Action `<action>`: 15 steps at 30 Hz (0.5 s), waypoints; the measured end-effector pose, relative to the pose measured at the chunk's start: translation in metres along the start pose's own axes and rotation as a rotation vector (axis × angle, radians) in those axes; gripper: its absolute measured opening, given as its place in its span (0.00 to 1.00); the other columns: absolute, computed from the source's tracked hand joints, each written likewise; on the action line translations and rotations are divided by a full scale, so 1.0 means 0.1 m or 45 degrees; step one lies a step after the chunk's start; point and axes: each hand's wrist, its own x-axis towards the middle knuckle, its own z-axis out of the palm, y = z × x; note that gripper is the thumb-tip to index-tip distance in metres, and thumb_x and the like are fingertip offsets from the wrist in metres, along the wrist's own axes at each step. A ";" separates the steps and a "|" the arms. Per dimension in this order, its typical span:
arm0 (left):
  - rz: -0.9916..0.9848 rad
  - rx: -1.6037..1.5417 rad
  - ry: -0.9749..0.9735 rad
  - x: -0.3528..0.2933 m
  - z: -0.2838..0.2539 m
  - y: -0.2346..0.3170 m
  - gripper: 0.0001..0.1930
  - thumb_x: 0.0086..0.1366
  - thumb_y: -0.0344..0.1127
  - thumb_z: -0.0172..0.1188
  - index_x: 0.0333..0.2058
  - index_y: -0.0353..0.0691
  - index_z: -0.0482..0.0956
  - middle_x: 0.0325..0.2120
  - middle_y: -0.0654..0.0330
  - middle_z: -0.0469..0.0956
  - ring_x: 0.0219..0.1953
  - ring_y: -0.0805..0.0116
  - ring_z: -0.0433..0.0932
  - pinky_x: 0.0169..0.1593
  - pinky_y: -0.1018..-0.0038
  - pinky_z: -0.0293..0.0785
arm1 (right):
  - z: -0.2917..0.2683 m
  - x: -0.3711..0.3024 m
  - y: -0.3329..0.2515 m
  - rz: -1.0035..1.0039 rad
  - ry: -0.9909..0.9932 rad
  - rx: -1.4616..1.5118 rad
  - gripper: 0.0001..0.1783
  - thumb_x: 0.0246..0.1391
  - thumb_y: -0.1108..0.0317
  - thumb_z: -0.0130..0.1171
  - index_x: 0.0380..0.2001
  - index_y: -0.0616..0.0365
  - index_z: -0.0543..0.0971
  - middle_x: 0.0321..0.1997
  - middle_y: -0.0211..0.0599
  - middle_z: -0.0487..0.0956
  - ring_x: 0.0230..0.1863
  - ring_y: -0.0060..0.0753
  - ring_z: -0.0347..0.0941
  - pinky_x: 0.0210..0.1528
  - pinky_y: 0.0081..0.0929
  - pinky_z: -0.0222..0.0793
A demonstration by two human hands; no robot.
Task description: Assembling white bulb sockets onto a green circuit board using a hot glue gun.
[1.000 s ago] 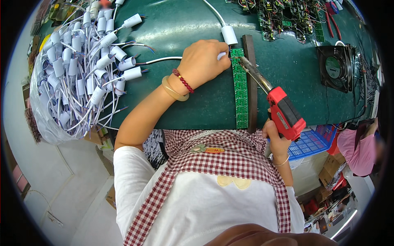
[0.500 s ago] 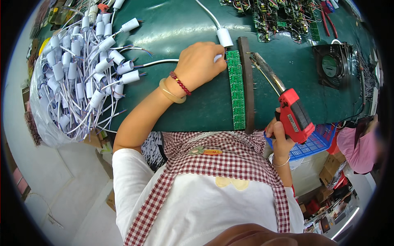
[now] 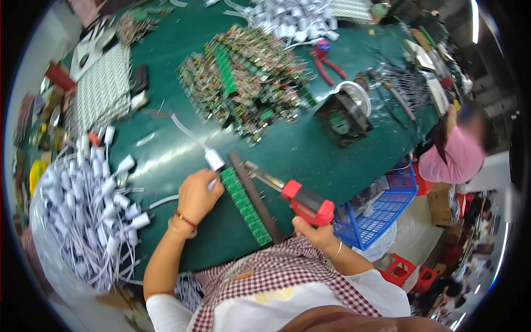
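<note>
My left hand [image 3: 198, 195] grips a white cable connector [image 3: 214, 160] beside the top end of a long green circuit-board strip [image 3: 246, 206] lying on the green table [image 3: 310, 149]. A dark bar [image 3: 255, 196] lies along the strip's right side. My right hand [image 3: 311, 232] holds a red soldering gun [image 3: 307, 202], whose metal tip [image 3: 251, 168] touches the bar's upper end, close to the connector.
A heap of white cabled connectors [image 3: 88, 210] spreads at the left. A pile of green circuit boards [image 3: 243, 83] lies farther back, with a black fan [image 3: 343, 119] and red pliers [image 3: 326, 58] to the right. A blue basket [image 3: 381, 207] stands below the table edge. A person in pink [image 3: 456, 152] sits at the right.
The view has tilted up, showing more of the far table. The soldering gun's tip has stayed near the strip's top end; my left hand keeps hold of the connector.
</note>
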 end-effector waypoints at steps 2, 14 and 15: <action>0.048 -0.001 0.019 -0.04 -0.03 0.01 0.07 0.53 0.36 0.56 0.26 0.39 0.79 0.24 0.51 0.75 0.29 0.46 0.75 0.33 0.56 0.70 | 0.04 0.00 -0.12 -0.059 0.002 0.065 0.12 0.47 0.70 0.68 0.34 0.56 0.76 0.21 0.23 0.75 0.19 0.13 0.70 0.25 0.15 0.64; 0.053 -0.002 0.028 0.05 -0.05 0.08 0.06 0.51 0.33 0.57 0.25 0.37 0.78 0.24 0.48 0.76 0.27 0.46 0.76 0.32 0.61 0.71 | 0.05 0.07 -0.36 -0.103 0.046 0.171 0.08 0.49 0.69 0.66 0.22 0.58 0.77 0.15 0.23 0.73 0.14 0.13 0.67 0.17 0.16 0.62; 0.017 0.016 0.020 0.04 -0.06 0.07 0.06 0.51 0.34 0.56 0.25 0.38 0.78 0.24 0.50 0.77 0.28 0.47 0.76 0.33 0.60 0.71 | 0.07 0.07 -0.36 -0.070 0.057 0.208 0.09 0.49 0.68 0.66 0.22 0.58 0.77 0.15 0.23 0.73 0.15 0.13 0.67 0.17 0.16 0.61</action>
